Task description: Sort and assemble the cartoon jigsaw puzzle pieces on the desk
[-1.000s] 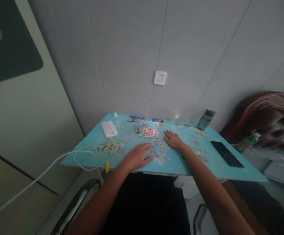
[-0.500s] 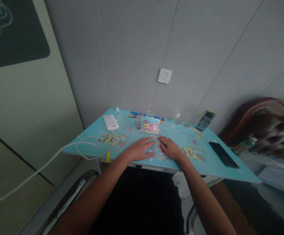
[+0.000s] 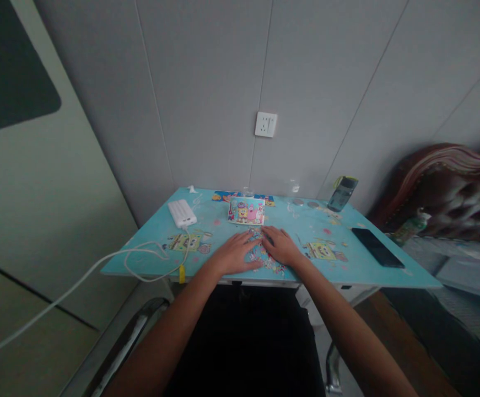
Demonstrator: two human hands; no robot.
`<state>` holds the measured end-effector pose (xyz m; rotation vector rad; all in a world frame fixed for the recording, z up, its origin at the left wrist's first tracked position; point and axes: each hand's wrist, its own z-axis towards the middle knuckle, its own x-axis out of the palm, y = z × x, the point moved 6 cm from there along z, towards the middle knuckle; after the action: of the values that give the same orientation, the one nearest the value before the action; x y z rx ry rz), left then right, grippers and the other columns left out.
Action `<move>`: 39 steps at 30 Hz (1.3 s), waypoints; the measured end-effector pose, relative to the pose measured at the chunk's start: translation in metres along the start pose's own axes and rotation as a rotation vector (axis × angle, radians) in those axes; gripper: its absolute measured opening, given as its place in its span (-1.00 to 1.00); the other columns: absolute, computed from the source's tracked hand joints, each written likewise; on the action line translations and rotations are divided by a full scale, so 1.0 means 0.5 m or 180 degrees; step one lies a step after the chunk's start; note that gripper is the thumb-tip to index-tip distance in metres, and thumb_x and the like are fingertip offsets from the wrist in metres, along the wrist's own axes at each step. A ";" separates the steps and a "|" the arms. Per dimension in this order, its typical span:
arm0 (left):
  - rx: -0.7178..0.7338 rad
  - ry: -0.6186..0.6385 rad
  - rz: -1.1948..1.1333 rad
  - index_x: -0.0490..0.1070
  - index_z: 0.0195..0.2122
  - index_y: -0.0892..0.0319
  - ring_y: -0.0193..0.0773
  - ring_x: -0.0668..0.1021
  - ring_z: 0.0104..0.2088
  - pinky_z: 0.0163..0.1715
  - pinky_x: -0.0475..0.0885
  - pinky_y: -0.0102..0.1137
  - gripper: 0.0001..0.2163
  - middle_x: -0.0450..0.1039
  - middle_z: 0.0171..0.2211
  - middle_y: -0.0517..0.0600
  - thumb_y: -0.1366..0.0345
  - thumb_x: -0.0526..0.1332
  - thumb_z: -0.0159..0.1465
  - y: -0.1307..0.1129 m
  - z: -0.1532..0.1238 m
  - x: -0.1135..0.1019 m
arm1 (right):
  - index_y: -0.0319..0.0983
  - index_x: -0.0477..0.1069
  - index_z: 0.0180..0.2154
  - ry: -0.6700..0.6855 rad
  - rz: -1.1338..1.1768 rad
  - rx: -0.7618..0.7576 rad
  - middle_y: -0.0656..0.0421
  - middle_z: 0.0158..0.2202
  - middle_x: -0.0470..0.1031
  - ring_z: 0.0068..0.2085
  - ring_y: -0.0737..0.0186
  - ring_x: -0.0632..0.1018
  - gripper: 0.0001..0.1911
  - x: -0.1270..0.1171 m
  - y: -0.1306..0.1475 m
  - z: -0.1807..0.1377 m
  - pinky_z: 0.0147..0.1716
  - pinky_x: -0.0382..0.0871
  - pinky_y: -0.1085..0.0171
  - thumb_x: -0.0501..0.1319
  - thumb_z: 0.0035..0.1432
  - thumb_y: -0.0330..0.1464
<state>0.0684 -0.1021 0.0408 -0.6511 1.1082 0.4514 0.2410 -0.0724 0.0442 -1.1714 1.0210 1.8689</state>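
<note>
A loose spread of small colourful pieces, which look like jigsaw puzzle pieces [image 3: 268, 259], lies near the front edge of the light blue table [image 3: 140, 259]. My left hand [image 3: 236, 253] rests flat at the left side of the pieces, fingers stretched and thumb apart. On their right side lies my right hand [image 3: 281, 245], palm down, fingers extended over some of them. Both palms hide part of the pieces. Just behind the hands a cartoon picture card [image 3: 246, 211] stands tilted up on the table.
A white power bank [image 3: 182, 213] with a white cable [image 3: 140, 251] sits at left. Toward the right are a dark phone [image 3: 377, 247] and a grey water bottle [image 3: 343, 194]. Small clear containers [image 3: 294, 188] stand by the wall, below a socket [image 3: 265, 124].
The head view has shifted slightly. My right hand has moved a little inward over the pieces, closer to the left one; my left hand stays almost in place.
</note>
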 end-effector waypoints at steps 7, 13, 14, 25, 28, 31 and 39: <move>-0.0057 -0.0140 0.0029 0.22 0.32 0.06 0.01 0.19 0.38 0.34 0.05 -0.09 -0.37 0.16 0.37 0.12 -0.17 0.09 0.34 -0.003 -0.002 -0.011 | -0.16 0.48 0.08 -0.0314 0.0023 0.0196 0.05 0.09 0.54 0.14 0.05 0.48 -0.52 -0.029 -0.016 0.002 0.28 0.11 0.01 -0.10 0.43 -0.14; -0.0137 -0.0268 -0.0015 0.25 0.30 0.07 -0.02 0.23 0.36 0.35 0.06 -0.11 -0.45 0.24 0.33 0.11 -0.09 0.07 0.39 -0.003 -0.005 -0.016 | -0.07 0.27 0.30 -0.0137 0.0096 0.0018 0.12 0.35 0.26 0.35 0.01 0.26 -0.43 -0.082 -0.011 -0.057 0.38 -0.15 -0.11 -0.09 0.41 -0.03; -0.0147 -0.0280 -0.0019 0.25 0.30 0.07 -0.02 0.23 0.36 0.35 0.06 -0.11 -0.46 0.24 0.33 0.11 -0.09 0.07 0.39 -0.003 -0.005 -0.016 | -0.02 0.14 0.37 0.0106 0.0114 -0.0160 0.16 0.42 0.11 0.40 -0.01 0.15 -0.37 -0.083 0.000 -0.075 0.38 -0.20 -0.12 -0.05 0.37 0.02; -0.0098 -0.0429 -0.0022 0.28 0.27 0.05 -0.02 0.25 0.35 0.34 0.10 -0.07 -0.52 0.25 0.32 0.08 -0.03 0.07 0.41 -0.015 -0.012 -0.026 | 0.03 -0.07 0.43 0.0791 -0.0036 -0.0349 0.19 0.49 -0.26 0.46 -0.09 -0.16 -0.29 -0.010 0.024 -0.077 0.39 -0.26 -0.15 -0.09 0.36 0.10; -0.0107 -0.0581 -0.0024 0.29 0.26 0.04 -0.04 0.31 0.31 0.32 0.16 -0.08 -0.55 0.29 0.29 0.07 0.01 0.08 0.41 -0.016 -0.013 -0.034 | 0.00 -0.02 0.42 0.0671 -0.0041 -0.0339 0.14 0.48 -0.16 0.46 -0.08 -0.10 -0.31 -0.007 0.012 -0.063 0.39 -0.25 -0.17 -0.11 0.38 0.08; -0.0249 -0.0864 -0.0084 0.31 0.24 0.09 -0.06 0.36 0.26 0.29 0.23 -0.12 -0.59 0.33 0.25 0.11 0.09 0.10 0.42 -0.001 -0.002 -0.057 | 0.00 0.07 0.39 0.0259 -0.0019 -0.0346 0.11 0.45 0.01 0.44 -0.06 0.05 -0.34 -0.045 0.010 -0.032 0.38 -0.16 -0.18 -0.07 0.38 0.06; -0.1211 -0.1654 -0.0520 0.34 0.16 0.15 -0.04 0.47 0.11 0.09 0.42 0.00 -0.63 0.34 0.18 0.13 0.15 0.22 0.38 0.167 0.106 -0.172 | -0.20 0.24 0.29 -0.0711 0.0166 -0.0260 -0.03 0.25 0.35 0.26 0.01 0.37 -0.41 -0.155 0.039 0.263 0.26 0.22 0.00 0.15 0.32 -0.11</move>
<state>0.0175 -0.0064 0.1144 -0.8871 0.4738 0.6531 0.2016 0.0236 0.1579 -0.9628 0.8654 2.0466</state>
